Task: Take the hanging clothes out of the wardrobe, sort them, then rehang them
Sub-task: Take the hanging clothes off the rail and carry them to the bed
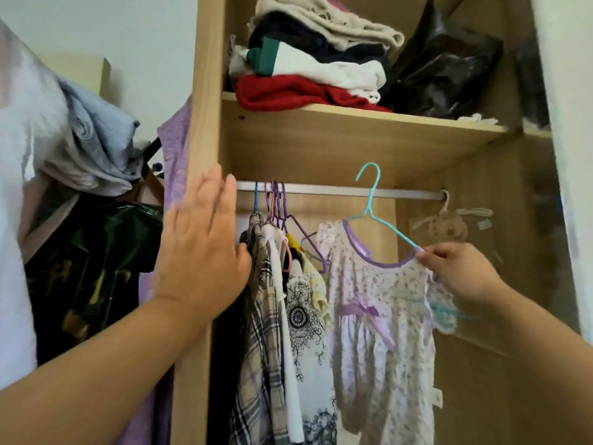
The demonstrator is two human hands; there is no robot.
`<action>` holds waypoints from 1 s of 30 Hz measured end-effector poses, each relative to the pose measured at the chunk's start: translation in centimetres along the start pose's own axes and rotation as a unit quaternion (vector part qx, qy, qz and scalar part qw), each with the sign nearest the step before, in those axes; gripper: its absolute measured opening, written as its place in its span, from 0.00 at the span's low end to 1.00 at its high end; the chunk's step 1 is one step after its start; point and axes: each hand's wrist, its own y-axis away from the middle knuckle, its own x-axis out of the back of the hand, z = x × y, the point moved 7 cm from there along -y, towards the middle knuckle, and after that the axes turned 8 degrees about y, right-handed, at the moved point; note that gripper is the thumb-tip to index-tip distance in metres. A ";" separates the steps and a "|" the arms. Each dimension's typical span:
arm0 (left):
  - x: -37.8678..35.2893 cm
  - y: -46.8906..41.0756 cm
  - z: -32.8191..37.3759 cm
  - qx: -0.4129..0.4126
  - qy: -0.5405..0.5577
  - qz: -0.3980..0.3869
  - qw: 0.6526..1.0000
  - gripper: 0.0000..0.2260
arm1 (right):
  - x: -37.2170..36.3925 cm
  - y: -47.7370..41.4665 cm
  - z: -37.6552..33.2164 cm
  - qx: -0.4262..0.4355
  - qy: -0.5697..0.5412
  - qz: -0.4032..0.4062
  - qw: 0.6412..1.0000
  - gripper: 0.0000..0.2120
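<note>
Head view looks up into the wardrobe (205, 91), where my right hand (462, 274) holds the floral dress (378, 316) out on its teal hanger (369, 200). My right fingers (431, 256) are pinched on the hanger's right shoulder tip, with the dress's purple neckline trim caught in the same pinch. The hook stands tilted and rises above the rail (337, 190). As far as I can judge, it is not seated on it. My left hand (205, 252) is flat, its fingers straight and close together. The palm edge lies against the bunch of hung clothes (279, 300) crowded at the rail's left end.

Several things could go wrong from here. I grip the hanger only at one tip, so it swings freely, and a wobbling hook could miss the rail. The shelf (353, 130) sits close above the rail, so the hook could also knock its underside if I lift too high. The hanger slopes down toward my pinch, so the far shoulder of the dress may slide along the arm and come off. A purple hanger (308, 239) juts out of the bunch toward the dress and could snag the fabric or the teal wire. If my left palm slackens, the bunch could spread back into the gap I want.
</note>
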 end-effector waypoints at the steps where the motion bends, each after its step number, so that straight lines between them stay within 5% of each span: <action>1: -0.4 0.6 1.1 -0.033 -0.004 -0.019 0.999 0.36 | 1.2 1.4 0.3 -0.005 0.011 0.000 1.000 0.14; 5: -3.4 2.5 5.5 -0.058 0.119 -0.129 0.983 0.33 | 5.8 6.4 0.9 -0.023 0.095 -0.006 0.995 0.10; 13: -11.2 9.4 14.9 -0.031 0.346 -0.350 0.870 0.38 | 13.3 18.9 -0.3 -0.083 0.246 -0.051 0.964 0.08; 16: -11.9 13.0 17.5 -0.017 0.430 -0.419 0.800 0.16 | 14.9 24.1 -1.5 -0.140 0.263 -0.044 0.954 0.11; 17: -11.6 14.1 18.3 -0.024 0.474 -0.428 0.769 0.04 | 15.3 25.9 -2.1 -0.158 0.277 -0.040 0.947 0.11; 19: -10.6 16.3 19.2 -0.035 0.553 -0.423 0.717 0.10 | 15.4 29.6 -3.3 -0.194 0.312 -0.031 0.930 0.10; 27: -2.5 26.2 19.8 -0.156 0.725 -0.417 0.526 0.05 | 11.7 47.3 -9.2 -0.348 0.390 0.059 0.851 0.04; 30: -0.9 31.1 18.7 -0.209 0.720 -0.439 0.495 0.07 | 8.5 55.3 -12.5 -0.422 0.360 0.114 0.824 0.09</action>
